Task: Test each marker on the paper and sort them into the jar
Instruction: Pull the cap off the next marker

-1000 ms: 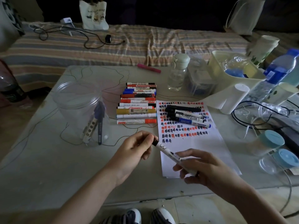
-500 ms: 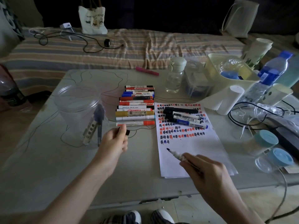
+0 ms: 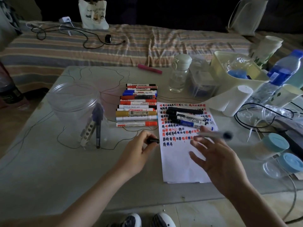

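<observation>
Head view shows your left hand (image 3: 139, 149) pinching the black cap (image 3: 153, 141) so your right hand (image 3: 211, 154), fingers spread, can swing the blurry open marker (image 3: 214, 134) over the paper (image 3: 180, 161) near the tabletop's front edge to test it.

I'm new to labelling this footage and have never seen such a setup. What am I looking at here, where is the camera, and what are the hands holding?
No machine: a person wears one wide-angle camera on the head, looking down at their own hands. On the table stand a clear jar with two markers in it, a row of markers, and a sheet of paper covered with test marks, four more markers lying on it. The left hand pinches a black cap. The right hand has its fingers spread; a blurred uncapped marker is at its fingertips, grip unclear.
</observation>
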Tool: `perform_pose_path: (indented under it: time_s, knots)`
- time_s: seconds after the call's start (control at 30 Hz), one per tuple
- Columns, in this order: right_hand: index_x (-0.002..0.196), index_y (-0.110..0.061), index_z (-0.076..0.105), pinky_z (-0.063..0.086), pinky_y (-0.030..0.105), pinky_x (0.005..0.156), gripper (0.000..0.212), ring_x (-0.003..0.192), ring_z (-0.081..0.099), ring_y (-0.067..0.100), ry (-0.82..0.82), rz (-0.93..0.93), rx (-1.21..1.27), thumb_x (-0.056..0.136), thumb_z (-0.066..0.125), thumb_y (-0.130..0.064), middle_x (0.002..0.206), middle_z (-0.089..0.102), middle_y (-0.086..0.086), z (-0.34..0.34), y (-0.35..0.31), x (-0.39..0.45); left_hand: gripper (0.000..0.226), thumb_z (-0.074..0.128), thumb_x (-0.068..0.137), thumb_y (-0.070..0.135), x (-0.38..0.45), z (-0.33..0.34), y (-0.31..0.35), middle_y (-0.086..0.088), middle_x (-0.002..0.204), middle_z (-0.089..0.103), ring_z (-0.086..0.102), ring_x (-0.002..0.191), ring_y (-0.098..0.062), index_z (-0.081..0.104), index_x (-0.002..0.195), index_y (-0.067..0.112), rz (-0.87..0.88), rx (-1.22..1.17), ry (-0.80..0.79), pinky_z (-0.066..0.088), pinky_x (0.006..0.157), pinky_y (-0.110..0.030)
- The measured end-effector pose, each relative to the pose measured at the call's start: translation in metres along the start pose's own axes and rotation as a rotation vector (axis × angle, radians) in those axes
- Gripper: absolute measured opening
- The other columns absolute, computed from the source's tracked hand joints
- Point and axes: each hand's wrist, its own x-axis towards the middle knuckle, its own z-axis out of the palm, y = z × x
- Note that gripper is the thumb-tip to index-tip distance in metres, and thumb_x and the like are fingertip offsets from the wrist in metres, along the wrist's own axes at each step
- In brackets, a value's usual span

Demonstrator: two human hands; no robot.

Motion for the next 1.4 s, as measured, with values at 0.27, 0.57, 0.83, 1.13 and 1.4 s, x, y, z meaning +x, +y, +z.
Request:
perform_pose_path:
  time_s: [0.27,0.57,0.83,1.13,1.4]
  knots:
    - [0.09,-0.003,0.062,0.037,0.024,0.045,0.019,0.05,0.046,0.012,0.127,-0.228,-0.704,0.096,0.059,-0.021,0.058,0.053,0.006,0.007,0.018,0.036,0.022,0.058,0.093,0.032,0.014,0.013,-0.023,0.009,0.108,0.063,0.055,0.104,-0.006,0.064,0.112,0.024,0.19,0.218,0.072,0.047,0.086,-0.028]
    - [0.067,-0.007,0.065,0.03,0.02,0.043,0.03,0.045,0.038,0.005,0.243,-0.327,-1.013,0.089,0.067,-0.028,0.051,0.056,0.001,-0.004,0.046,0.058,0.026,0.053,0.089,0.042,0.015,0.014,-0.028,0.011,0.106,0.062,0.058,0.103,-0.005,0.064,0.106,0.026,0.21,0.232,0.101,0.051,0.086,-0.033]
    - [0.073,-0.017,0.071,0.054,0.033,0.057,0.022,0.062,0.065,0.009,0.293,-0.43,-1.111,0.085,0.071,-0.036,0.066,0.07,-0.009,-0.01,0.054,0.059,0.036,0.048,0.087,0.052,0.016,0.015,-0.032,0.016,0.107,0.063,0.058,0.104,0.0,0.066,0.106,0.028,0.19,0.187,0.112,0.051,0.088,-0.031]
    - [0.071,-0.012,0.068,0.047,0.029,0.052,0.023,0.06,0.059,0.018,0.259,-0.48,-1.108,0.085,0.072,-0.029,0.061,0.067,0.002,-0.009,0.056,0.059,0.033,0.051,0.088,0.05,0.019,0.017,-0.036,0.014,0.107,0.064,0.058,0.104,-0.001,0.067,0.108,0.029,0.171,0.162,0.114,0.051,0.088,-0.032]
    - [0.072,-0.009,0.069,0.048,0.027,0.053,0.021,0.064,0.062,0.018,0.232,-0.487,-1.087,0.085,0.072,-0.026,0.065,0.069,0.003,-0.01,0.057,0.058,0.031,0.052,0.088,0.048,0.019,0.017,-0.037,0.014,0.107,0.063,0.059,0.104,-0.002,0.067,0.108,0.03,0.164,0.149,0.109,0.052,0.087,-0.033]
